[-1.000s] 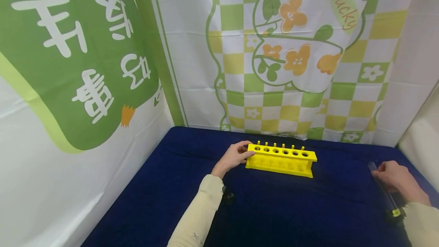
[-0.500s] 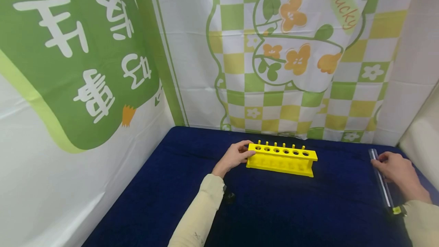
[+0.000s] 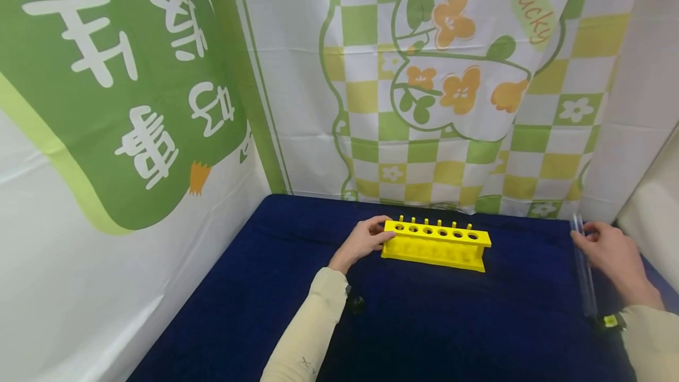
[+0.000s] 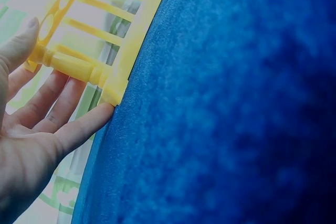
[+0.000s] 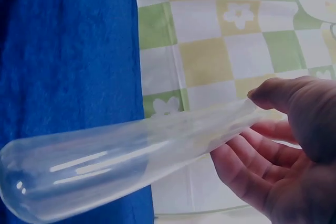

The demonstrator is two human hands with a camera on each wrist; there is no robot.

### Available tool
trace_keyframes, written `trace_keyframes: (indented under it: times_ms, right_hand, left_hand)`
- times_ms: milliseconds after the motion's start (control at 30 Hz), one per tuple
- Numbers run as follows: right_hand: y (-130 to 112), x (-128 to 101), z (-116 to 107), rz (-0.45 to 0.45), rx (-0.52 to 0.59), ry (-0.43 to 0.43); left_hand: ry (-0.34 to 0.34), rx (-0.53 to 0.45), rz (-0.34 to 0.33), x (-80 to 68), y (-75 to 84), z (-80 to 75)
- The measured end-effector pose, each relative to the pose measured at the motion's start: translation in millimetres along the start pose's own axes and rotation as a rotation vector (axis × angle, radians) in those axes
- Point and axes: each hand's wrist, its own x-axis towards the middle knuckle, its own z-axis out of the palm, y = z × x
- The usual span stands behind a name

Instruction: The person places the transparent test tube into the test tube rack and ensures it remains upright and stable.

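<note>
A yellow test tube rack [image 3: 432, 256] with a row of round holes and several pegs along its back stands on the dark blue cloth. My left hand [image 3: 362, 243] grips its left end; the left wrist view has the thumb by the top plate and the fingers around the end post [image 4: 73, 67]. Over at the right, my right hand [image 3: 612, 257] pinches a clear glass test tube [image 3: 586, 290] near its upper end. Its rounded bottom points down toward the wrist, and the tube [image 5: 94, 166] looks see-through in the right wrist view.
Dark blue cloth [image 3: 477, 329] covers the table. A patterned curtain [image 3: 366, 152] hangs behind its back edge, and a white and green curtain [image 3: 207, 240] lines the left side. A pale wall panel [image 3: 658, 205] borders the right.
My right hand has risen and moved away from me with the test tube, which has tilted more upright. The left hand and the rack have stayed in place.
</note>
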Motion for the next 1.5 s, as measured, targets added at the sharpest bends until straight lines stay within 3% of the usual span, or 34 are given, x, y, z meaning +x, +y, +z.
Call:
trace_keyframes:
  times_ms: [367,1000,1500]
  right_hand:
    - [-20.1,-4.3,-5.4,-0.120,0.034,0.066]
    - [-52.1,-13.4,-9.3,-0.191,0.130,0.244]
    - [-66.4,-18.7,-10.1,-0.226,0.220,0.281]
  left_hand:
    - [0.006,0.012,-0.005,-0.6,0.6,0.5]
    - [0.001,0.008,0.003,-0.7,0.7,1.0]
    - [0.006,0.011,-0.004,-1.2,2.0,0.3]
